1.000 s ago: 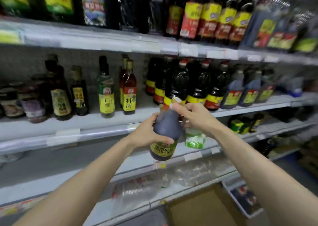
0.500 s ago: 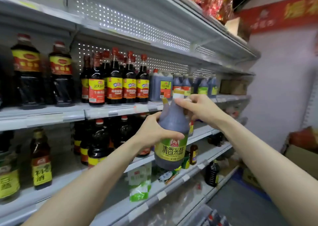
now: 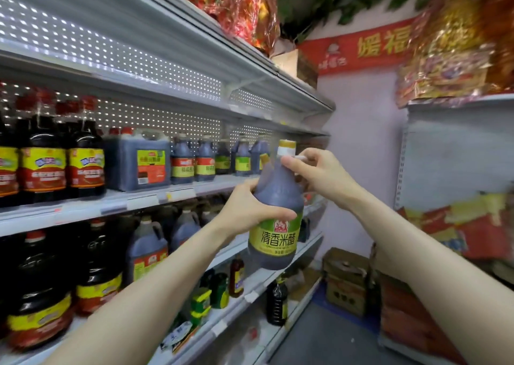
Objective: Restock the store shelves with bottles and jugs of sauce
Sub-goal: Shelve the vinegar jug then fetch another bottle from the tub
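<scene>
**Vinegar jug up at shelf height, heading for its row**

Head view: a narrow store aisle, grey metal shelving running away on the left to a pale wall with a red banner at 1 o'clock. The middle shelf at 9 o'clock carries dark red-labelled bottles, a square jug and, further along, a row of green-labelled jugs that look like the one in hand. Cardboard boxes sit on the floor at 5 o'clock.

Dead centre, the jug of dark vinegar is in the air, tilted slightly, clear of every shelf. The left hand is wrapped round its shoulder, thumb lying across the front just above the green label. The right hand is pinched closed on the neck, just below the yellow cap. Both hands are firmly on it.

The step in hand looks like the carry to the slot. Next, I'd say, the jug must go up and away toward 12 o'clock, into the gap at the end of that matching row, base level and label facing out, without knocking its neighbours.

Against half a second ago: the view has swung up and to the right, so the top shelf and banner loom larger, and the jug sits a touch higher against the shelving. The two-handed hold is unchanged.
</scene>
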Available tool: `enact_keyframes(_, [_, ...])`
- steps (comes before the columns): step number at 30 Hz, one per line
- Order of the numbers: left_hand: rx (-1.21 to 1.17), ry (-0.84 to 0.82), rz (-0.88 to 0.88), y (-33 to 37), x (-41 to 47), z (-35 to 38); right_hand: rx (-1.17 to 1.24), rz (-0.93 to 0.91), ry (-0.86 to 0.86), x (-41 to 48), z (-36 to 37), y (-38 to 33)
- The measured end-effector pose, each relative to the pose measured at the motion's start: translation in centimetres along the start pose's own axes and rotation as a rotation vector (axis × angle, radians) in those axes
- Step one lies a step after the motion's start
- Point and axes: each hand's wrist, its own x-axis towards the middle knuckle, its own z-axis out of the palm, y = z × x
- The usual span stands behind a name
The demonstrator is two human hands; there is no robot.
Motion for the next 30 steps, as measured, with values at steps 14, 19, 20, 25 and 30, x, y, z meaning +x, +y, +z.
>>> enact_keyframes(14, [-0.103, -0.031, 0.055, -8.1, 19.6, 10.5, 0.012, 0.062, 0.109, 10.6, -9.1, 16.4])
enact_keyframes(19, [-0.091, 0.017, 0.053, -12.4, 28.5, 11.7, 0.047, 0.053, 0.102, 18.6, -9.9, 24.9])
enact_keyframes(20, [-0.096, 0.036, 0.06, -13.2, 30.7, 11.8, 0.069, 0.043, 0.097, 20.7, -10.1, 26.3])
enact_keyframes(25, [-0.057, 0.082, 0.079, -15.7, 39.4, 12.5, 0.145, -0.039, 0.098, 29.0, -11.3, 31.9])
enact_keyframes(30, [0.0, 0.144, 0.064, -19.1, 45.8, 13.5, 0.174, -0.105, 0.033, 34.7, -12.2, 37.7])
